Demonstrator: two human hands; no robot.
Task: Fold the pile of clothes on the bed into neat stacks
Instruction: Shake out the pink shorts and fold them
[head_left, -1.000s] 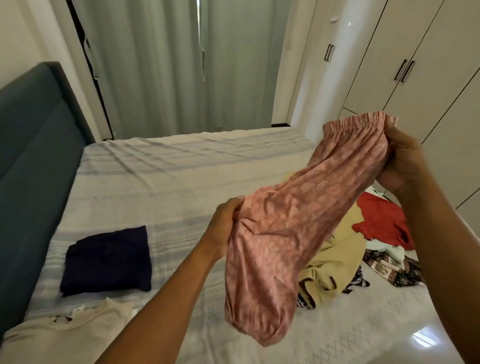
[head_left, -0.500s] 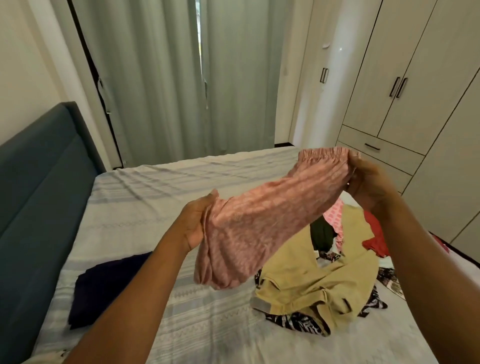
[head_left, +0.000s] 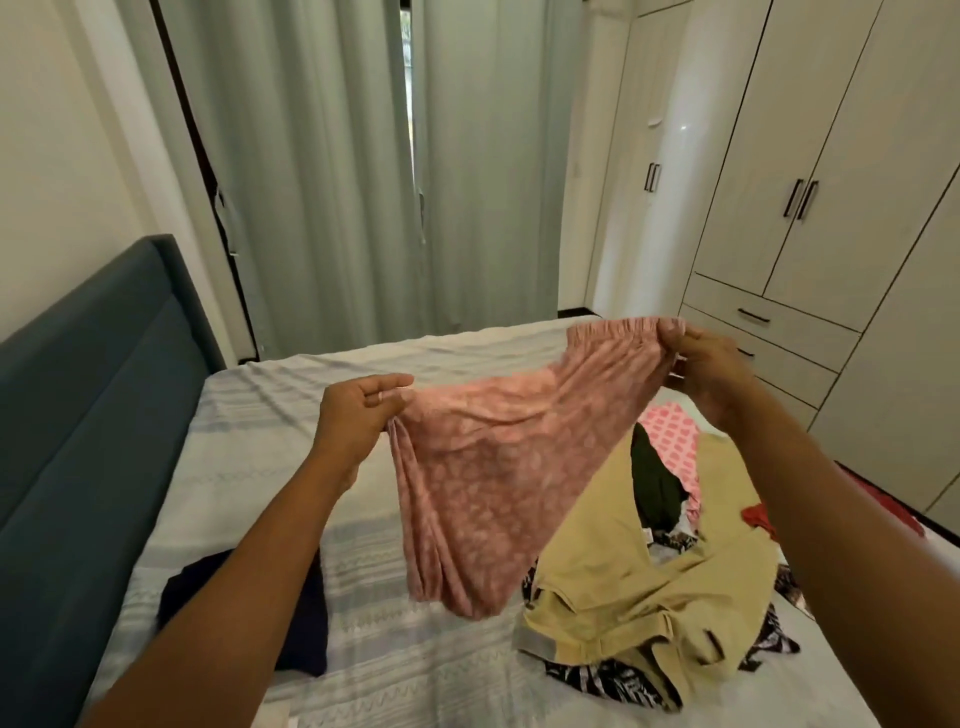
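Both hands pinch the pink trousers (head_left: 498, 467) above the bed (head_left: 270, 415): the left hand (head_left: 358, 415) holds lower cloth, the right hand (head_left: 711, 364) the waistband. I think the cloth should be stretched flat and its edges matched before folding, away from the pile (head_left: 649, 597).

Bed (head_left: 260, 441): clothes pile (head_left: 623, 587) (navy fold (head_left: 304, 629) apart)

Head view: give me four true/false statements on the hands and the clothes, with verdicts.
1. The left hand and right hand hold the pink garment up above the bed. True.
2. The khaki garment is neatly folded. False: it lies crumpled on the unfolded pile.
3. The right hand grips the pink garment's elastic waistband. True.
4. The navy garment lies on the khaki one. False: it lies apart, partly hidden by the left forearm.
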